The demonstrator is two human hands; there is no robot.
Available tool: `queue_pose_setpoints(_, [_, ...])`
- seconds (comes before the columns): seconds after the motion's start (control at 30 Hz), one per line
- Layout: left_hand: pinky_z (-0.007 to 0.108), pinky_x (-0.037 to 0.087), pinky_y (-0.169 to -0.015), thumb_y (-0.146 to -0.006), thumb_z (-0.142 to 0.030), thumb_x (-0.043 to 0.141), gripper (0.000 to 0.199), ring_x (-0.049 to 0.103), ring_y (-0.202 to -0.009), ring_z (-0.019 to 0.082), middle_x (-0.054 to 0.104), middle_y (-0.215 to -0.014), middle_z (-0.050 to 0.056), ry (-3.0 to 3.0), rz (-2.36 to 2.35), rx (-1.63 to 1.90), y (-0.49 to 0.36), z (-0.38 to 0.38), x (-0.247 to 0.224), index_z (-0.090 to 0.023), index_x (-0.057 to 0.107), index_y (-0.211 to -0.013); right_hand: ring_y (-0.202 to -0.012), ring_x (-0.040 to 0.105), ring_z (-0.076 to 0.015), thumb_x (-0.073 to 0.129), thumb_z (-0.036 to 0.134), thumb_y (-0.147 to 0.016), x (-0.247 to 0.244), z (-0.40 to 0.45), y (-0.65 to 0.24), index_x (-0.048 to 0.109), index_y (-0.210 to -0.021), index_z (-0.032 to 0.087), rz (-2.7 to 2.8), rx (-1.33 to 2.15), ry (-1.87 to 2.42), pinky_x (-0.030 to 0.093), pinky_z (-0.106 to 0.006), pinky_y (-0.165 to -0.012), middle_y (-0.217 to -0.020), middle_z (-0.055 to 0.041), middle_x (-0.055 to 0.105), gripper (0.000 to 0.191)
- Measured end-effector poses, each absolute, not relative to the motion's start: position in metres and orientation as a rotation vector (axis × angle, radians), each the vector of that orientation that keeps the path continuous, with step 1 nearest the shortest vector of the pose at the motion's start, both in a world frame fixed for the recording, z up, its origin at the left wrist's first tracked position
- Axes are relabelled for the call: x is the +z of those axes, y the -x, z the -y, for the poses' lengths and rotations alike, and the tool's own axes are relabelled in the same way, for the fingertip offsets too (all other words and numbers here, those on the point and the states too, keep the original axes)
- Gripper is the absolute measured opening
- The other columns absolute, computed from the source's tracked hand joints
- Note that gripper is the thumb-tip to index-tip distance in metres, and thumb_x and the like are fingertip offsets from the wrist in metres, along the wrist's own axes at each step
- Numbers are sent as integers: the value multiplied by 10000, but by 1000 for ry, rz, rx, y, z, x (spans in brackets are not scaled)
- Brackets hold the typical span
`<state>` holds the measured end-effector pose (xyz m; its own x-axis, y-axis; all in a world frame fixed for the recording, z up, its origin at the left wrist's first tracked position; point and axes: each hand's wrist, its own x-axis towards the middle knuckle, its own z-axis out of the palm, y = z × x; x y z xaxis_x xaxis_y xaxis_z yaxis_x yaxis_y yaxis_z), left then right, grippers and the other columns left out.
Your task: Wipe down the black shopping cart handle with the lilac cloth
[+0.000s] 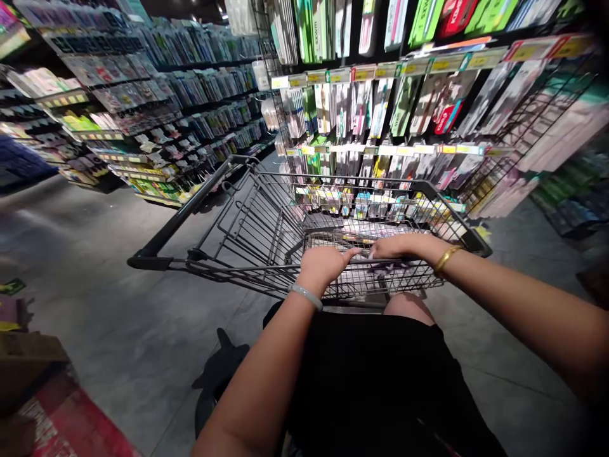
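A dark wire shopping cart (247,266) stands sideways in front of me. My left hand (323,263), below a pale bangle, is at the cart's near side rail, its fingers bent and mostly hidden, its thumb pointing right. Close to that thumb, my right hand (392,246) reaches over the rail from the right, below a gold bracelet, with its fingers angled down into the basket. Whatever its fingertips touch is too small to make out. Flat packaged goods (380,230) lie inside the cart.
Racks of hanging packaged goods (342,114) rise just beyond the cart. More filled shelves (143,95) line the left. A cardboard box (31,352) and something red (71,412) are at the lower left. A black bag-like object (214,381) is beside my left arm.
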<state>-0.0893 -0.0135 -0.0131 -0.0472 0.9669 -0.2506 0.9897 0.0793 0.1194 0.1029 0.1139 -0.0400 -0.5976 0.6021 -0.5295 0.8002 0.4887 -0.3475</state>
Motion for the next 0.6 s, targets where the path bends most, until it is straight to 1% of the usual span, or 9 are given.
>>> queue_pose_setpoints(0.07, [377,525,-779,-800,-873,-10,1040,692,-912,314,746,-914,158,-1938,-2118,-136,93,11,-13,-167,753,-810,-589,507,-146,569,367,-753,-41,-112,-100,654,-729,201,-2456,-879,-1087,390,-278,-583,-694,-17,637,188])
queue_pose_setpoints(0.13, [379,525,-779,-792,-878,-14,1036,693,-901,313,746,-910,156,-1912,-2135,-147,96,9,-13,-177,748,-801,-619,519,-147,521,353,-779,-44,-113,-108,655,-781,210,-2476,-892,-1087,392,-277,-603,-735,-13,646,197])
queue_pose_setpoints(0.17, [381,525,-775,-790,-880,-16,1032,694,-888,312,746,-902,154,-1894,-2140,-156,98,9,-13,-182,743,-789,-622,523,-152,523,351,-773,-46,-115,-116,652,-768,206,-2454,-875,-1117,392,-283,-606,-738,-20,647,194])
queue_pose_setpoints(0.23, [387,526,-770,-789,-881,-13,1018,695,-874,313,746,-901,151,-1859,-2155,-166,101,8,-12,-191,736,-788,-602,523,-168,581,350,-723,-52,-120,-135,627,-671,185,-2371,-822,-1193,394,-306,-600,-706,-48,635,179])
queue_pose_setpoints(0.3, [398,526,-769,-799,-871,-7,1002,696,-884,321,748,-923,151,-1837,-2178,-170,103,7,-11,-198,735,-820,-570,516,-179,649,341,-659,-56,-124,-149,585,-574,173,-2297,-802,-1239,396,-324,-585,-653,-68,614,199])
queue_pose_setpoints(0.33, [404,526,-771,-805,-865,-6,995,695,-894,326,749,-935,152,-1829,-2189,-176,105,6,-10,-201,734,-837,-562,512,-180,664,340,-645,-56,-124,-152,575,-555,171,-2288,-821,-1233,397,-325,-580,-642,-71,610,210])
queue_pose_setpoints(0.4, [412,524,-782,-808,-860,-6,988,693,-921,333,750,-954,151,-1824,-2206,-184,107,5,-9,-205,733,-854,-585,514,-172,646,362,-672,-54,-122,-147,600,-601,175,-2319,-885,-1190,404,-309,-589,-676,-59,628,205])
queue_pose_setpoints(0.53, [411,519,-813,-785,-881,-9,1000,687,-962,336,752,-983,148,-1823,-2220,-201,111,0,-9,-211,732,-842,-716,546,-150,545,396,-762,-45,-116,-123,657,-803,206,-2466,-1017,-1074,418,-251,-669,-846,-9,675,224])
queue_pose_setpoints(0.6, [407,518,-816,-786,-880,-6,1001,686,-974,336,753,-1000,149,-1817,-2226,-215,112,-2,-10,-210,734,-858,-727,551,-147,543,396,-752,-44,-116,-124,660,-821,205,-2469,-1032,-1080,418,-245,-677,-852,-5,675,234])
